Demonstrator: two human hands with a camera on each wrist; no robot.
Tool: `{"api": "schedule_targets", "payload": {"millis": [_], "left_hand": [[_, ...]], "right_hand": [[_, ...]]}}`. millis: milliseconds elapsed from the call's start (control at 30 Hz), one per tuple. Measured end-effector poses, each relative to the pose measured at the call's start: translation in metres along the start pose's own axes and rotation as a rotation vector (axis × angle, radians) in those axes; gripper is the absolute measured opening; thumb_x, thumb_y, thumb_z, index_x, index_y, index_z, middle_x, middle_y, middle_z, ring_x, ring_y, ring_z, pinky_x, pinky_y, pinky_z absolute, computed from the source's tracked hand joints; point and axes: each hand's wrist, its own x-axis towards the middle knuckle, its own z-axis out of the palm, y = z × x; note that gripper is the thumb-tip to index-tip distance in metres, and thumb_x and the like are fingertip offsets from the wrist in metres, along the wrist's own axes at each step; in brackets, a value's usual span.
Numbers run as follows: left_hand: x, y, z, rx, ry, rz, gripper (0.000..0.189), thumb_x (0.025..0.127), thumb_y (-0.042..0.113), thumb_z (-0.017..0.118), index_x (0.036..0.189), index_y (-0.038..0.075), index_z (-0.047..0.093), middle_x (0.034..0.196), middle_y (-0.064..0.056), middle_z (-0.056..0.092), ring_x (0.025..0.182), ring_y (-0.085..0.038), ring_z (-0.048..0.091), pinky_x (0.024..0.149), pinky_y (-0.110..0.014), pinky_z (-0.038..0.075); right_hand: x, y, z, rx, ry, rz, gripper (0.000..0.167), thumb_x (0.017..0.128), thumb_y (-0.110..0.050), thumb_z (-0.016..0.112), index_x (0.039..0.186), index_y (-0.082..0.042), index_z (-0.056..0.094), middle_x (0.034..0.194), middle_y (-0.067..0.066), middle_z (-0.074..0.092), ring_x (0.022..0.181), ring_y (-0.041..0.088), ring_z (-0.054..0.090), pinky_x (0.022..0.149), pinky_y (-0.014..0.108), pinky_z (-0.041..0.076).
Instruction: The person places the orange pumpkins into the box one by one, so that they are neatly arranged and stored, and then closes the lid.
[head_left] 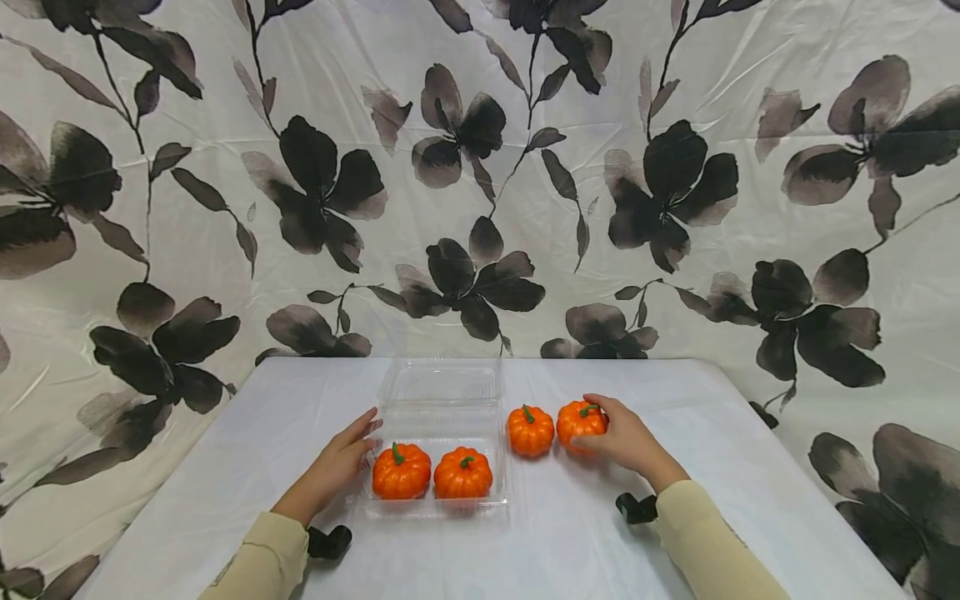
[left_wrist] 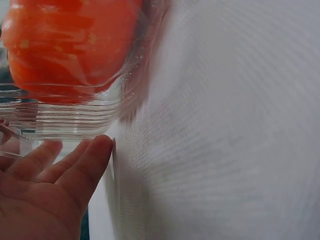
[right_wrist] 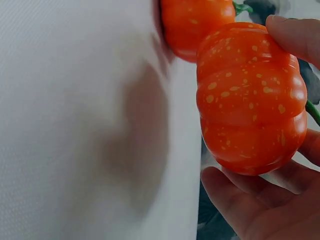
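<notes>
My right hand (head_left: 624, 435) holds a small orange pumpkin (head_left: 582, 427) with a green stem, thumb on one side and fingers on the other. In the right wrist view, that pumpkin (right_wrist: 252, 100) has a shadow beside it on the white cloth. Close to its left stands another pumpkin (head_left: 530, 431). A clear plastic clamshell box (head_left: 504, 467) sits in front, with two pumpkins (head_left: 401, 472) side by side in its base. My left hand (head_left: 341, 462) is at the box's left side, fingers extended; in the left wrist view its fingertips (left_wrist: 102, 142) are right at the ridged wall.
The box's clear lid (head_left: 442, 385) lies folded back toward the table's far edge. A white cloth covers the table (head_left: 600, 542). Behind it hangs a floral curtain (head_left: 480, 192). Black wrist cameras (head_left: 330, 543) sit below both hands.
</notes>
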Motion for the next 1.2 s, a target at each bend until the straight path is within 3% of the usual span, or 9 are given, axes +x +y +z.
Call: {"api": "schedule_targets", "payload": {"millis": [267, 500, 1200], "left_hand": [[0.002, -0.001, 0.000, -0.005, -0.004, 0.003, 0.058, 0.102, 0.016, 0.036, 0.156, 0.015, 0.015, 0.158, -0.018, 0.028, 0.145, -0.042, 0.025, 0.111, -0.060, 0.031], [0.001, 0.000, 0.000, -0.003, 0.001, 0.005, 0.059, 0.102, 0.016, 0.037, 0.156, 0.015, 0.016, 0.158, -0.018, 0.029, 0.145, -0.042, 0.025, 0.111, -0.060, 0.032], [0.000, 0.000, 0.000, 0.010, 0.001, -0.011, 0.059, 0.102, 0.019, 0.038, 0.157, 0.018, 0.016, 0.158, -0.015, 0.029, 0.147, -0.040, 0.022, 0.112, -0.058, 0.030]], "right_hand": [[-0.003, -0.013, -0.004, 0.012, 0.005, -0.023, 0.082, 0.076, -0.043, 0.078, 0.145, -0.015, 0.043, 0.143, 0.015, 0.047, 0.122, 0.033, 0.053, 0.103, 0.053, 0.046], [-0.006, -0.029, -0.005, 0.035, 0.000, -0.061, 0.083, 0.075, -0.043, 0.079, 0.146, -0.017, 0.042, 0.146, 0.014, 0.044, 0.129, 0.035, 0.049, 0.106, 0.054, 0.043], [-0.005, -0.063, -0.003, 0.063, -0.021, -0.169, 0.079, 0.073, -0.035, 0.083, 0.142, -0.024, 0.046, 0.146, 0.005, 0.046, 0.127, 0.029, 0.051, 0.105, 0.051, 0.045]]}}
